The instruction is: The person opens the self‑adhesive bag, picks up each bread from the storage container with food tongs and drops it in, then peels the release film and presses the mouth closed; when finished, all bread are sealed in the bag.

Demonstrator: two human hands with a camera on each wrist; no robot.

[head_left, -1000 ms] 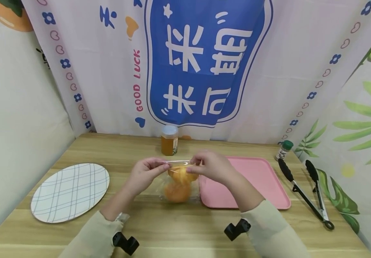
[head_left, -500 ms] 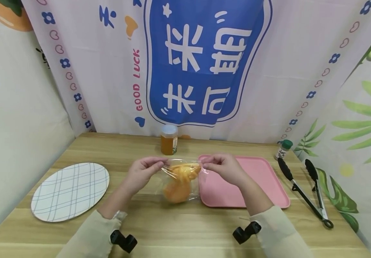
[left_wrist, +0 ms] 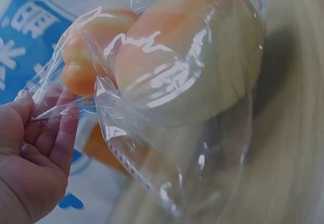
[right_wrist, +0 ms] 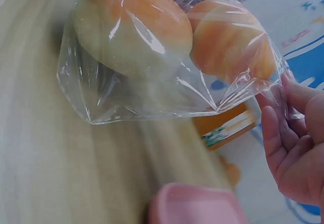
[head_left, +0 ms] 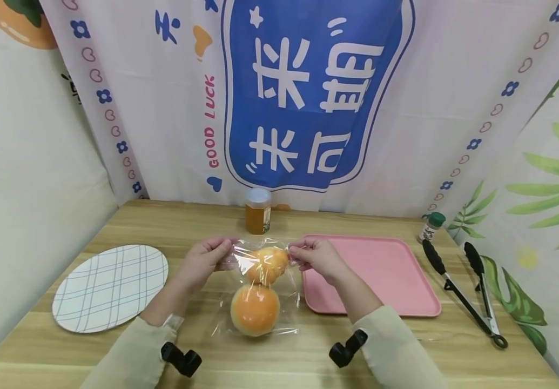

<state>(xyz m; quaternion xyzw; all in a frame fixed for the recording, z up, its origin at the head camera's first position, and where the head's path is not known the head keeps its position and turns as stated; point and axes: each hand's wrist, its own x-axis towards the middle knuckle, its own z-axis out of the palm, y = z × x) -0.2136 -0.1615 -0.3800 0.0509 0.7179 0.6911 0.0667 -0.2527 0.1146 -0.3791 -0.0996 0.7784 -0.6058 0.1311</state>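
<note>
Between my hands hangs a clear plastic bag with bread in it. A round bun, orange-brown on top and paler at the sides, lies at the bottom of the bag. Above it sits a smaller knotted bread roll. My left hand pinches the bag's upper left edge between thumb and fingers, as the left wrist view also shows. At the upper right edge, my right hand pinches the film the same way. In the right wrist view the bag is stretched taut towards the right fingers.
Behind the bag stands a honey-coloured jar with a pale lid. A pink tray lies to the right, with black-tipped tongs and a green-capped shaker beyond. At the left is an oval checked board.
The bag has been raised and tilted, so the round bun shows lower and larger. The left hand has moved left; the right hand moved right, then back left slightly. Both kept holding the film.
</note>
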